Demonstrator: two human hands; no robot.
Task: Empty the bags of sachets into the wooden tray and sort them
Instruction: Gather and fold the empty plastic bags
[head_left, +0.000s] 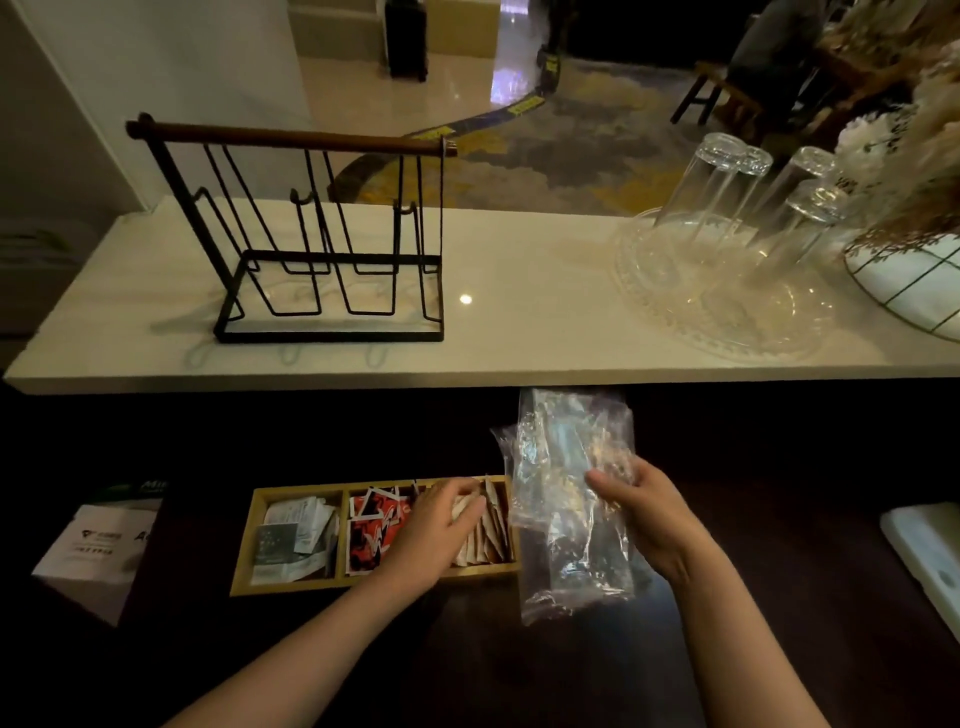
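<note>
Head view: the left hand (435, 525) rests with loose fingers on pale brown sachets (488, 535) in the three-part wooden tray (291, 584) on the dark tabletop (779, 467) — the right hand (644, 512) grips a crumpled clear plastic bag (566, 499) beside it.

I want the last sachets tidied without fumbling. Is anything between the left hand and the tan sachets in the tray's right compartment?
Nothing visible. The left hand already rests on the tan sachets in the wooden tray. The clear plastic bag, held by the right hand, hangs just right of the tray, not over it.
</note>
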